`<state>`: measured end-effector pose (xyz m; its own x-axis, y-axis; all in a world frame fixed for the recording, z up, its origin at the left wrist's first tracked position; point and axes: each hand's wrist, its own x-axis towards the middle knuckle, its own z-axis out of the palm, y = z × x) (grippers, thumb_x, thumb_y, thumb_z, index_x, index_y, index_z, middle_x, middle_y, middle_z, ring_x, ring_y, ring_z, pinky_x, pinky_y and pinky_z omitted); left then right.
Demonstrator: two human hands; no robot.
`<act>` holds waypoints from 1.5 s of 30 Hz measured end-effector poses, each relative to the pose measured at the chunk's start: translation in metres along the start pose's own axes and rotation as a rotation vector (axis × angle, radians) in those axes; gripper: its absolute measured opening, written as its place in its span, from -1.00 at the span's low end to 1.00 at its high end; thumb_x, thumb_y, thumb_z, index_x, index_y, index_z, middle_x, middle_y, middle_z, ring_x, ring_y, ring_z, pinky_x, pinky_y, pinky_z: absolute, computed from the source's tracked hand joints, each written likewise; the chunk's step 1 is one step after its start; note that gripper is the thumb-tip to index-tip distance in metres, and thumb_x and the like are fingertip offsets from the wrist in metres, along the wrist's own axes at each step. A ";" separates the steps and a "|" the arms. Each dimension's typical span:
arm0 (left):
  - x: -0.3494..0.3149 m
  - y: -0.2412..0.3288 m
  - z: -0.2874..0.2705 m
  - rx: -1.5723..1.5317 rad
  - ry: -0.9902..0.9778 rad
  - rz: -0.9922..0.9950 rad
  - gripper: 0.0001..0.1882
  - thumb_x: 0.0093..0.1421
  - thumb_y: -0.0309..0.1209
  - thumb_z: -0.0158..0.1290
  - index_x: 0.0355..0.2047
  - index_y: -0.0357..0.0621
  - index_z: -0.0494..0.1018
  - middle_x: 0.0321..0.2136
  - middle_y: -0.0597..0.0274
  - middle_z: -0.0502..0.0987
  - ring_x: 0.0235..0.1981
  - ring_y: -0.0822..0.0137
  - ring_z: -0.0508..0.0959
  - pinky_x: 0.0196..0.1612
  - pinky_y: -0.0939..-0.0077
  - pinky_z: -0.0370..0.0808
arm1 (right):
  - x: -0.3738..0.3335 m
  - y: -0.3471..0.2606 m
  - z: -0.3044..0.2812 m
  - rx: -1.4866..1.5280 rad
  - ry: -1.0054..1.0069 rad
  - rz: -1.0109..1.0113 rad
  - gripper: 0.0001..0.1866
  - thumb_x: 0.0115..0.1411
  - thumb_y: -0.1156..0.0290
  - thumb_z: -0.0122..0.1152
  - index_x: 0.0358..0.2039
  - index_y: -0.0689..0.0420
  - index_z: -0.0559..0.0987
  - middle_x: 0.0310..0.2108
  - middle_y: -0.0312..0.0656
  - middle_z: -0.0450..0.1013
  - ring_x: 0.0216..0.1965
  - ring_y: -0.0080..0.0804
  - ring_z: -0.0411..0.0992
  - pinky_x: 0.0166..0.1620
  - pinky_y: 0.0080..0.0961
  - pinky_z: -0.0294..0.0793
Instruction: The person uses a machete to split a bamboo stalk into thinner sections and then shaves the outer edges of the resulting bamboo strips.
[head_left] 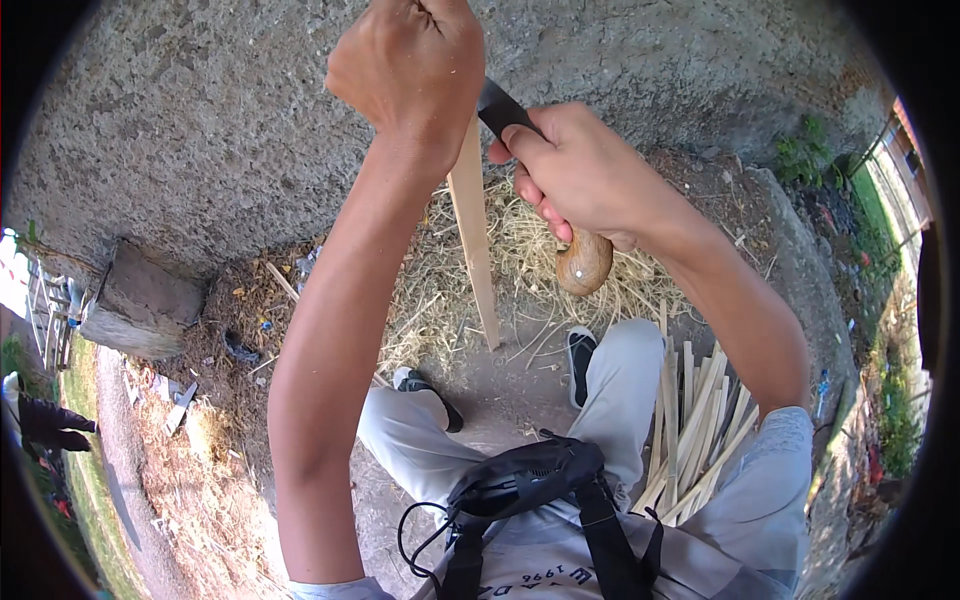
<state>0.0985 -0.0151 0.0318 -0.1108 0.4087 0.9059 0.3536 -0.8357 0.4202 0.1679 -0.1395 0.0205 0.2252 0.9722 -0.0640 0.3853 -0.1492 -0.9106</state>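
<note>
High in the view, my left hand (415, 65) is closed in a fist around the upper part of a pale wooden strip (472, 225). The strip slants down, its lower end near the ground between my feet; its top is hidden behind the hand. My right hand (575, 175) grips a large knife by its rounded brown wooden handle (584, 266), the thumb resting along the base of the dark blade (503, 108). The blade lies against or very close to the strip, just right of my left wrist. Its tip is hidden behind my left hand.
A rough grey wall (200, 130) rises ahead. Curled wood shavings (535, 250) cover the ground at its foot. Several pale strips (700, 425) lie in a pile beside my right leg. A stone block (140, 300) stands at left. A black bag (525, 475) hangs at my waist.
</note>
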 end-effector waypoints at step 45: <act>0.000 -0.014 -0.003 -0.077 0.041 -0.068 -0.45 0.39 -0.13 -0.15 -0.67 -0.27 0.28 -0.77 0.20 0.20 -0.69 0.40 0.23 -0.55 0.25 0.18 | -0.001 0.133 0.080 0.322 0.091 -0.109 -0.74 0.43 0.38 -0.11 -0.14 0.34 0.43 -0.64 -0.31 0.30 -0.77 -0.58 0.29 -0.69 -0.48 0.27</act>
<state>0.0908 -0.0041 0.0263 -0.1705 0.4513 0.8759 0.2717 -0.8330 0.4821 0.1471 -0.1462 -0.1330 0.2828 0.9570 0.0645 0.1125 0.0337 -0.9931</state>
